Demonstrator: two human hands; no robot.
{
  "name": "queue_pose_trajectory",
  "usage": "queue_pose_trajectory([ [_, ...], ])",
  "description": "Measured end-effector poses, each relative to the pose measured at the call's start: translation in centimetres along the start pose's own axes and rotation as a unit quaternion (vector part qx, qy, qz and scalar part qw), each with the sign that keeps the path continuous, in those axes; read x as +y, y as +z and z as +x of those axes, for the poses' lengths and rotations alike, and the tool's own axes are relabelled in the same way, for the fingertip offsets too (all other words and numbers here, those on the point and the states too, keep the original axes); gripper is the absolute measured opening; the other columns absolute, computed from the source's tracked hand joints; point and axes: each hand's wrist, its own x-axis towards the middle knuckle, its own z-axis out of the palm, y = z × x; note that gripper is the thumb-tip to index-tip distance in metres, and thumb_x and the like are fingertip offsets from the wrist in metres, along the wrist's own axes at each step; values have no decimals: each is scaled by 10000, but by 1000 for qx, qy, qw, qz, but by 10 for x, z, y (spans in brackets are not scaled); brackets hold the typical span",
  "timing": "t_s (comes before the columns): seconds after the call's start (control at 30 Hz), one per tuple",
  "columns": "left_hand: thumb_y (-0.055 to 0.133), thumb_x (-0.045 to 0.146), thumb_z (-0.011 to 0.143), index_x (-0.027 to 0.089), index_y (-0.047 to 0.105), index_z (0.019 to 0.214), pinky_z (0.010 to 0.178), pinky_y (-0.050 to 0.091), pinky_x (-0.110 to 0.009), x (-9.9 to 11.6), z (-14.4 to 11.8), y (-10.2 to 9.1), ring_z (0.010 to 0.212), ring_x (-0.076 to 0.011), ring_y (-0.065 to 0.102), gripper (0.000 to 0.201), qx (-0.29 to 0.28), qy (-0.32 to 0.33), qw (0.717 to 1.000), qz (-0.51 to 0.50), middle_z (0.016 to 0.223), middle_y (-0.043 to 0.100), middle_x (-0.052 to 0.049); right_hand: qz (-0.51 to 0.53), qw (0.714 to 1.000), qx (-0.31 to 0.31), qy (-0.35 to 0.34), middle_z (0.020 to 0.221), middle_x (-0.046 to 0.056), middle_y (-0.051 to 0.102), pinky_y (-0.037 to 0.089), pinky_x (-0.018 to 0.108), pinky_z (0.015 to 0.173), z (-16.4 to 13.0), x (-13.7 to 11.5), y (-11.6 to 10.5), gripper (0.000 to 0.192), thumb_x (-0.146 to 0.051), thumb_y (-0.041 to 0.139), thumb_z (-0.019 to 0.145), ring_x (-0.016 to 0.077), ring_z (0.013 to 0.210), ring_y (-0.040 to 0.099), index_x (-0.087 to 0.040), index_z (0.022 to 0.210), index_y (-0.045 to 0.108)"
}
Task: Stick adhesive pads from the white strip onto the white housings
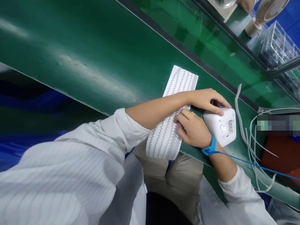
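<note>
A white boxy device (222, 126) sits on the green work surface (93, 56) near its front edge. My left hand (206, 99) reaches across and grips the device's top, fingers wrapped over its far side. A long white sheet of wavy strips (172, 115) lies beside the device and hangs over the table edge toward my lap. My right hand (192, 129), with a blue wrist strap (210, 148), has its fingers curled down on the sheet's edge right next to the device. What sits under the fingertips is hidden.
A peeled wavy strip (238, 106) and loose white cords (254, 147) lie right of the device. A blue cord (260, 167) runs from the wrist strap to the right. Beyond a dark divider (187, 51) stand a small fan (263, 14) and clear parts trays (278, 43).
</note>
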Motion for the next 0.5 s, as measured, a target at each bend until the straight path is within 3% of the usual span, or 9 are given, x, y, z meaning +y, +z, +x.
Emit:
queue_pose_trajectory([
  [0.23,872,470,922,314,892,1385,1024,559,-342,1,1,1,1213,-266,772,489,0,-4,1000,-10,1421,858,-55,-43,998,-43,17,1195,144,723,473,437,729,7,-10,-6,213,-133,604,970,327,1002,615,-198,1142,712],
  [0.5,881,512,902,298,867,1424,1032,550,-339,-1,1,1,1237,-272,760,564,-6,-1,1000,-11,1457,838,-65,-5,1000,-17,7,1116,119,721,517,436,809,4,-4,-6,181,-124,567,976,302,959,618,-209,1090,679],
])
